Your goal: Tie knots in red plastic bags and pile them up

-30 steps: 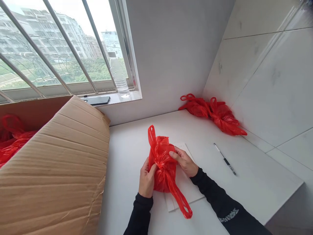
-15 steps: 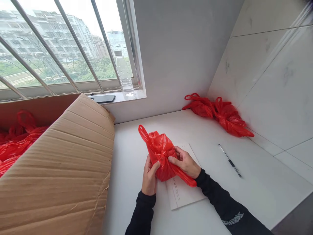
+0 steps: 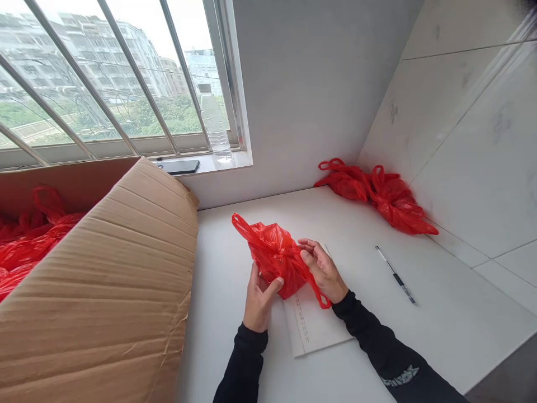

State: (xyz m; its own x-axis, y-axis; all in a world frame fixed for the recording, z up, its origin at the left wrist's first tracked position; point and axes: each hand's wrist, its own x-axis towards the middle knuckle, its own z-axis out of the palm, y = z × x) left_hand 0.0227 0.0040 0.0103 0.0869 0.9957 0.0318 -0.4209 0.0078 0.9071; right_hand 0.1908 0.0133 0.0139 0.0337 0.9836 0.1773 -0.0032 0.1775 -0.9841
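A knotted red plastic bag (image 3: 274,252) is held up over the white table, its looped handles sticking out at the upper left and lower right. My left hand (image 3: 260,299) grips the bag's lower left side, thumb on the front and fingers partly hidden behind it. At the bag's right edge, my right hand (image 3: 323,270) has its thumb and fingers apart, close to the lower right handle; whether it touches the plastic I cannot tell. Beneath the bag lies a spiral notebook (image 3: 323,330), partly covered from view.
A cardboard box (image 3: 126,263) with red bags (image 3: 37,240) inside stands on the left. Two tied red bags (image 3: 394,204) lie against the back right wall. A pen (image 3: 396,276) rests right of the notebook. On the windowsill are a water bottle (image 3: 216,129) and a phone (image 3: 180,167).
My right hand has loosened from the bag's knot and moved slightly right, its fingers opening. The bag has tilted a little in my left hand, which keeps its hold.
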